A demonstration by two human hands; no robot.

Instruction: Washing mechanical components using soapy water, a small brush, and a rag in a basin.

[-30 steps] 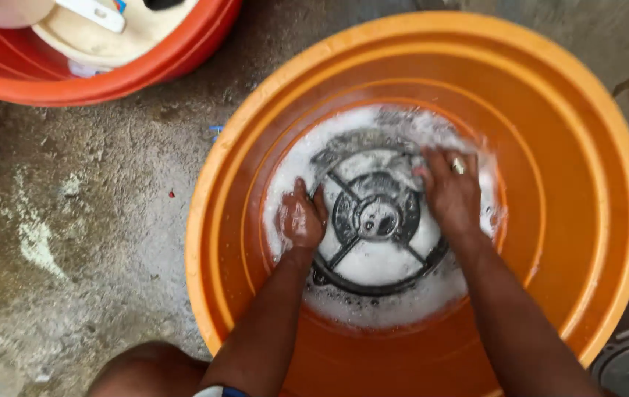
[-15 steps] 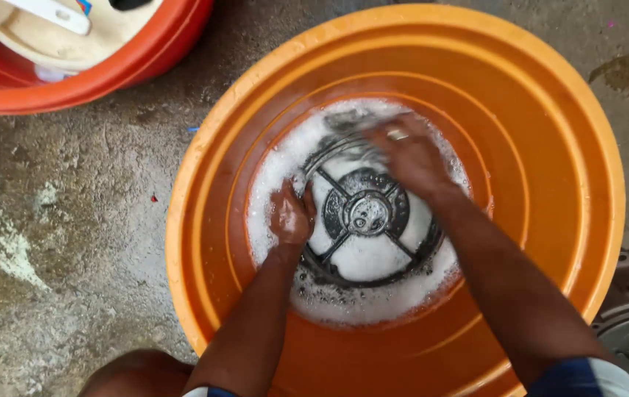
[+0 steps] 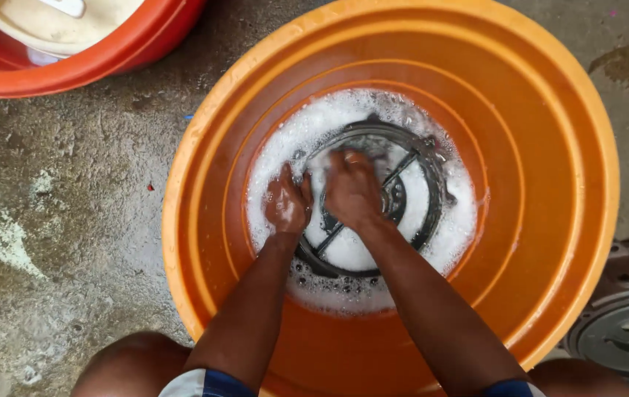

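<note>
Hands work in suds at the centre of the frame: the left hand point(image 3: 287, 204), fingers curled together, presses the rim of a dark round metal part point(image 3: 377, 198) lying in the orange basin point(image 3: 550, 147). The right hand point(image 3: 353, 190) rests across its spokes, fingers together. A red tub point(image 3: 116, 55) sits upper left, on wet concrete floor point(image 3: 57, 220).

The 1 head-worn camera looks almost straight down from close above into an orange tub point(image 3: 550, 95) on the wet concrete floor point(image 3: 72, 220), the person's forearms entering from the bottom edge, a red basin point(image 3: 108, 62) cut off at top left.
</note>
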